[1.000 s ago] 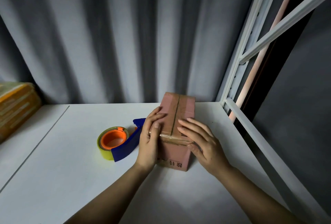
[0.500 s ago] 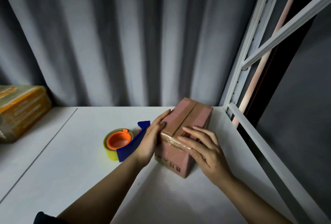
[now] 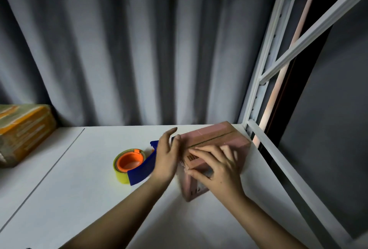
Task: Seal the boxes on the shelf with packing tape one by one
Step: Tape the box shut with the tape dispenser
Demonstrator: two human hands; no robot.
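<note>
In the head view, the pink box sat right of centre on the white shelf. The right hand had its grip curled over the box's near end; the left hand, fingers straight, pressed the box's left side beside the tape dispenser.
</note>
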